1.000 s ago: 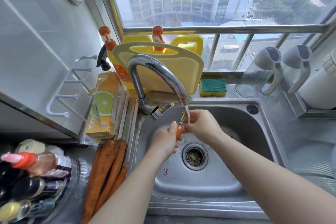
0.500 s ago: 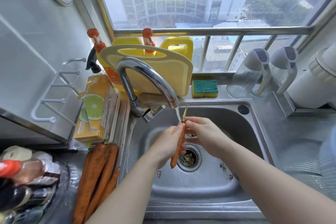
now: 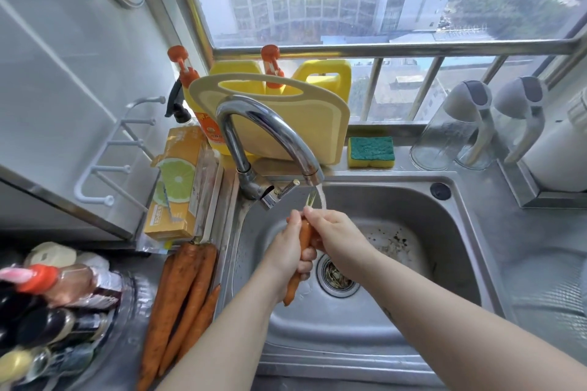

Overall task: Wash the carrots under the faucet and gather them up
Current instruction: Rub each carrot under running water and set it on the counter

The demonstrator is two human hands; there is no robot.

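Observation:
A thin orange carrot (image 3: 304,236) stands nearly upright over the steel sink (image 3: 454,251), its green stub up in the stream from the curved chrome faucet (image 3: 270,127). My left hand (image 3: 287,252) grips the carrot's middle with curled fingers. My right hand (image 3: 333,232) holds its upper part just under the water. The carrot's tip pokes out below my left hand, beside the drain (image 3: 336,274). Several more carrots (image 3: 181,298) lie on the counter left of the sink, tips toward me.
A yellow cutting board (image 3: 295,133) leans behind the faucet with yellow soap jugs (image 3: 324,78). A sponge (image 3: 371,152) sits on the sill ledge. Clear jugs (image 3: 454,133) stand at the right. A lime-printed box (image 3: 176,184) and bottles (image 3: 47,305) fill the left counter.
The carrot slid down through my left hand, so more of its tip shows below. Both hands stayed under the stream above the drain. The camera view shifted slightly.

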